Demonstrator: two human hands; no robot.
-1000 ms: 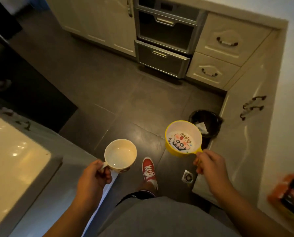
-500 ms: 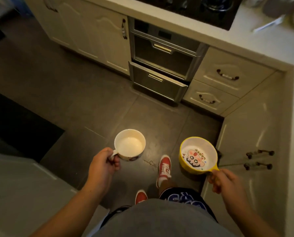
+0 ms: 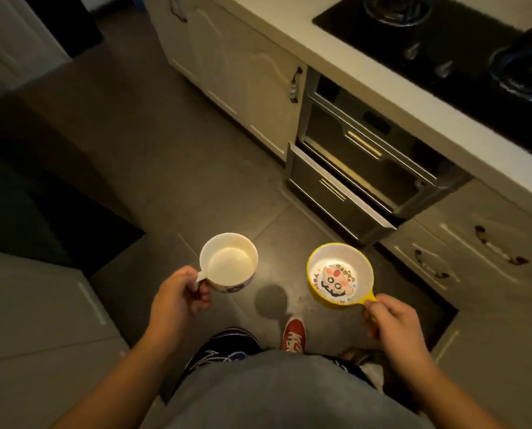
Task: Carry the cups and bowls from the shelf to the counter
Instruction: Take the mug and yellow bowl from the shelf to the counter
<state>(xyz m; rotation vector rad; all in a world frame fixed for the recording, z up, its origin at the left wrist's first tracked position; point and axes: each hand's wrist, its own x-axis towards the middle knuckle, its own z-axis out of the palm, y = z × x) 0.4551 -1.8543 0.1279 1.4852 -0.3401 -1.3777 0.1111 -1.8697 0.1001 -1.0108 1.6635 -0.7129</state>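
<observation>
From the head camera, both hands are held out in front of the body above the dark tiled floor (image 3: 171, 168), each carrying one vessel.

The left hand (image 3: 178, 301) has its grip pressed together around the handle of a white cup (image 3: 229, 263). The cup sits just ahead of and to the right of that grip, upright, mouth facing up, with nothing visible inside. A coloured print shows low on its outer wall.

The right hand (image 3: 394, 320) has its grip pinching the short tab handle of a yellow bowl (image 3: 340, 275). The bowl lies ahead of and to the left of that grip, roughly level, its white inside printed with a cartoon face. Cup and bowl are near each other but apart, both in the air.

Ahead of and to the right of the right grip runs the pale desk (image 3: 335, 54), well apart from both vessels, with a black hob (image 3: 462, 63) set into it. Under it are a built-in oven (image 3: 360, 162) and cream cabinet doors (image 3: 233, 72). Below the bowl, between the two grips, one red shoe (image 3: 294, 335) stands on the floor.
</observation>
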